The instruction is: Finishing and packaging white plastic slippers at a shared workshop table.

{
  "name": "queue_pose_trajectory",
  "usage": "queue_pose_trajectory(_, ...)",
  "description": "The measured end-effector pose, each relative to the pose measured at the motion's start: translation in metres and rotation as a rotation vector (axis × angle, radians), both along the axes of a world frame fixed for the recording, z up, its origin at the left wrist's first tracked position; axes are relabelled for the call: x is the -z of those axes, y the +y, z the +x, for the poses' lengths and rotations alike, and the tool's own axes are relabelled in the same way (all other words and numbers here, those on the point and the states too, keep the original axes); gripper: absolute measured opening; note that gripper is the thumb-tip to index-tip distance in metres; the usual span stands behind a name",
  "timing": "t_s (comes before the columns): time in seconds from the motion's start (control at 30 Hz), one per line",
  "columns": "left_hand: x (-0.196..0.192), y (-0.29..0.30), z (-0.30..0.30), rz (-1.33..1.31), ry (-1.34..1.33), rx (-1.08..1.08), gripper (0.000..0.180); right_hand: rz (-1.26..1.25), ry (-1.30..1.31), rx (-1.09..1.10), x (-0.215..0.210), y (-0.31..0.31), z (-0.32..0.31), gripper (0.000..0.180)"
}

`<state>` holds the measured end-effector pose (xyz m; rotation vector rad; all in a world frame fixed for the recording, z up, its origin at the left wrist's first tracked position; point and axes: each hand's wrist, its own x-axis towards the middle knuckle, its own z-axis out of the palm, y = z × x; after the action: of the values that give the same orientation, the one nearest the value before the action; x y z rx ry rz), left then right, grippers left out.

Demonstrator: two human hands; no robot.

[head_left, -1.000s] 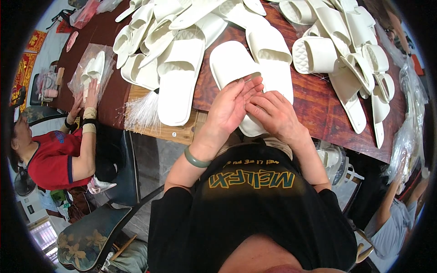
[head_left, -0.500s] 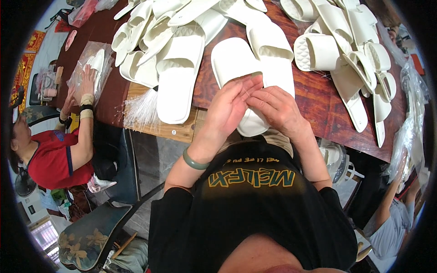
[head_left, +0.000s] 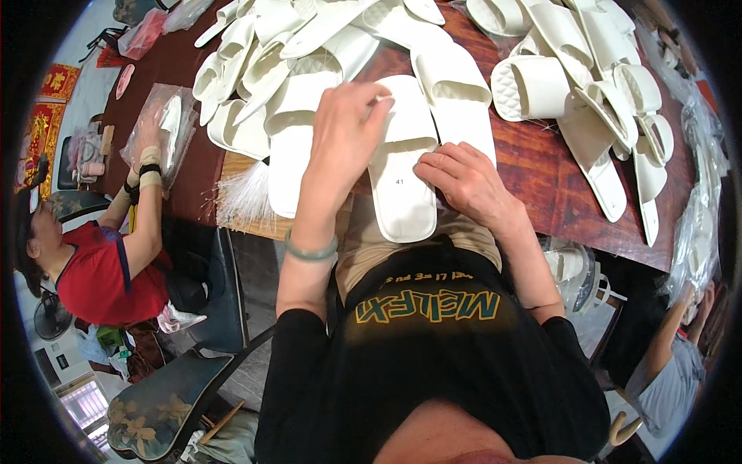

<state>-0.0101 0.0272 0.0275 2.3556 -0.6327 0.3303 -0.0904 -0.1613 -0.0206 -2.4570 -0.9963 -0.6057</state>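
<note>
A white slide slipper [head_left: 402, 203] lies in front of me, its heel toward my body and reaching past the table's near edge. My left hand [head_left: 346, 127] is raised over the slipper's left side by the strap, with thumb and bent fingers drawn together; what they hold, if anything, is too small to make out. My right hand [head_left: 467, 179] is closed at the slipper's right edge just below the strap, fingertips and thumb against it. Another white slipper [head_left: 456, 81] lies against it on the right. Beside my left forearm spreads a bundle of thin white strands [head_left: 249, 199].
White slippers are heaped at the far left [head_left: 259, 69] and right [head_left: 568, 85] of the brown table [head_left: 529, 174]. At left, a co-worker in a red shirt [head_left: 108, 271] handles a slipper in a clear bag [head_left: 179, 131]. Another person [head_left: 668, 379] is at right, near clear plastic wrap [head_left: 699, 232].
My hands, close together over the slipper before, have parted: the left went up and left, the right stayed near the strap. The slipper's heel is now uncovered.
</note>
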Motion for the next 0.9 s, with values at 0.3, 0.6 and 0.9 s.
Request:
queue_pose_trajectory(0.3,0.015,-0.044,0.062,0.166,0.41,0.029,0.024,0.045,-0.017,-0.001,0.007,-0.002,0.001,0.025)
queue_pose_trajectory(0.6,0.038,-0.041,0.068,0.051,0.363,0.049,0.015,0.207,-0.013,0.028,0.004,-0.006,-0.008,0.029)
queue_pose_trajectory(0.9,0.053,-0.028,0.106,-0.758,0.728,0.323,0.015,0.745,0.191,0.19,-0.013,-0.013,-0.032,0.018)
